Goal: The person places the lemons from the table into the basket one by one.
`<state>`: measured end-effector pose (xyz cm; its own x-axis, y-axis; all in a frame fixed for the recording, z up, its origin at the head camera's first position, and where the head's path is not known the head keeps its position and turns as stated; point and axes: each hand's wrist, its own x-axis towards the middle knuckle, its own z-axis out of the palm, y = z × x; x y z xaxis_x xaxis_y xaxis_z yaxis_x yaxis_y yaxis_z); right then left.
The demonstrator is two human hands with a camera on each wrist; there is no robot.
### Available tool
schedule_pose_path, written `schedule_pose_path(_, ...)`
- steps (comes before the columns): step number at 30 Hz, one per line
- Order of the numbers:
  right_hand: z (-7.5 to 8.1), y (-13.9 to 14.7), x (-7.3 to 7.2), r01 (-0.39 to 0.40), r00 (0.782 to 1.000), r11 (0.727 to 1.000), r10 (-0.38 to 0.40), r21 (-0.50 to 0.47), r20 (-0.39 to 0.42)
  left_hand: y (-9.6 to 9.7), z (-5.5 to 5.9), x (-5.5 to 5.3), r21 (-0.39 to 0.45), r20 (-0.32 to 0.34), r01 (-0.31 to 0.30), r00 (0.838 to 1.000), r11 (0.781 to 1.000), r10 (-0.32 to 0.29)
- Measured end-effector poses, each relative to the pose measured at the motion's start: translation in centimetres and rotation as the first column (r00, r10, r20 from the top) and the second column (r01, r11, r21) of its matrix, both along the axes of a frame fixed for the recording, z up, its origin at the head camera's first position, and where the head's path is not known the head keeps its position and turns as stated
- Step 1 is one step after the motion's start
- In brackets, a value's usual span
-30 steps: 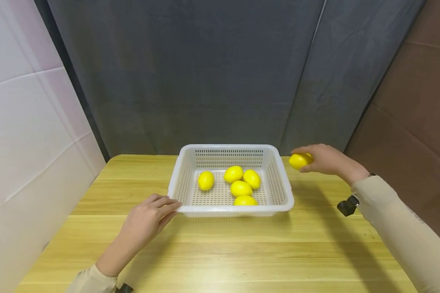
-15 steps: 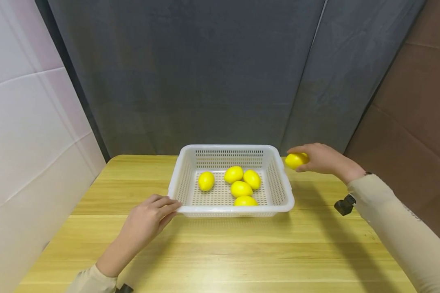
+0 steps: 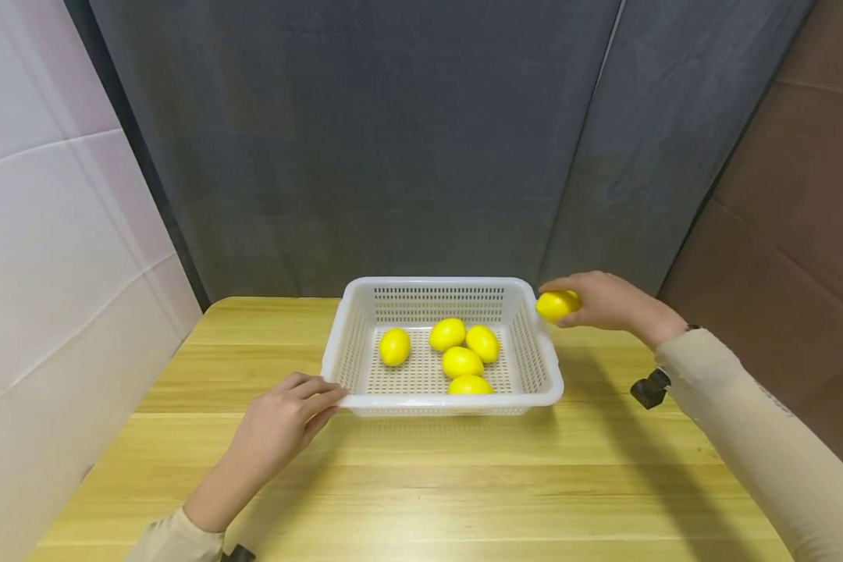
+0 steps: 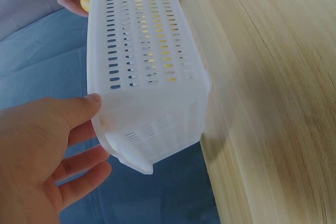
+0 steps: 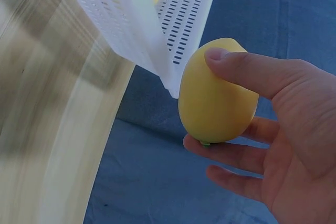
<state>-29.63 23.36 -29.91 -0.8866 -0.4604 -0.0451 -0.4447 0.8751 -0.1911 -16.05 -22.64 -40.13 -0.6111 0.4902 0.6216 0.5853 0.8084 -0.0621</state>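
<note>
A white plastic basket (image 3: pixel 449 401) with slotted walls stands on the table, with several yellow lemons (image 3: pixel 462 362) on its floor. One of them, a single lemon (image 3: pixel 395 346), lies apart at the left. My left hand (image 3: pixel 281 412) holds the basket's near left corner; in the left wrist view its thumb lies on the near wall just under the rim and the fingers reach round the corner. Level with the basket's right rim, my right hand (image 3: pixel 607 303) grips another lemon (image 5: pixel 218 98) between thumb and fingers. A small green tip shows on its underside in the right wrist view.
The wooden table (image 3: pixel 421 484) stretches in front of the basket and to both sides. Behind it hangs a dark grey curtain (image 3: pixel 393 156). A white panel (image 3: pixel 56 234) rises at the left and a brown one (image 3: pixel 801 195) at the right.
My right hand has moved left with the lemon, from beside the basket up to its right rim. The left hand, the basket and the lemons inside stay where they were.
</note>
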Motion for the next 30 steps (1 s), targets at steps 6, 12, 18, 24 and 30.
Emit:
schedule_pose_path(6, -0.2, -0.9, -0.4, -0.005, 1.0, 1.0, 0.005, -0.004, 0.014, 0.0, -0.1, 0.0, 0.0, -0.01, -0.002, 1.0, 1.0, 0.002)
schedule_pose_path(12, -0.1, -1.7, -0.7, -0.031, 0.999, 1.0, 0.031, -0.004, 0.011, 0.0, -0.1, 0.1, 0.001, -0.005, -0.008, 1.0, 1.0, 0.008)
schedule_pose_path(18, 0.1, -2.7, -0.9, -0.035, 0.999, 0.999, 0.035, 0.008, 0.022, 0.0, -0.1, 0.1, 0.004, -0.003, -0.01, 1.0, 1.0, 0.01)
schedule_pose_path(24, 0.0, -3.8, -1.4, -0.058, 0.998, 0.998, 0.057, 0.028, 0.033, 0.0, -0.2, 0.0, 0.01, -0.007, -0.003, 1.0, 1.0, 0.003)
schedule_pose_path(30, -0.1, -4.7, -1.7, -0.08, 0.997, 0.996, 0.078, 0.041, 0.029, 0.0, -0.2, 0.0, 0.002, -0.011, -0.005, 1.0, 1.0, 0.005)
